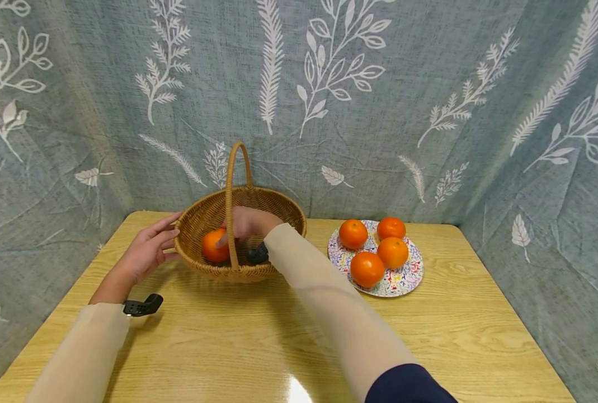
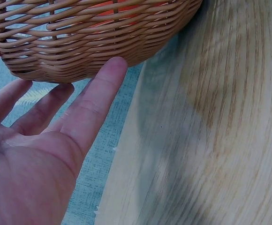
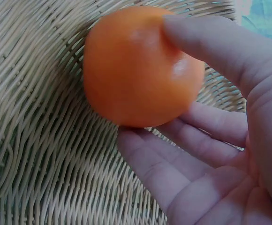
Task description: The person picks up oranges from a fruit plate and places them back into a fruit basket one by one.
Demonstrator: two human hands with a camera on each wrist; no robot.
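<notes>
A wicker basket with a tall arched handle stands on the table's left half. Inside it, an orange lies toward the left wall. My right hand reaches in behind the handle; in the right wrist view its thumb presses on the orange from one side, with the fingers against the other. At the basket's left side, my left hand touches the wall with extended fingers. The left wrist view shows those fingertips against the weave of the basket.
Right of the basket, a round patterned plate holds several oranges. Both stand on a light wooden table. A grey-blue curtain with white leaf prints hangs behind and along the sides.
</notes>
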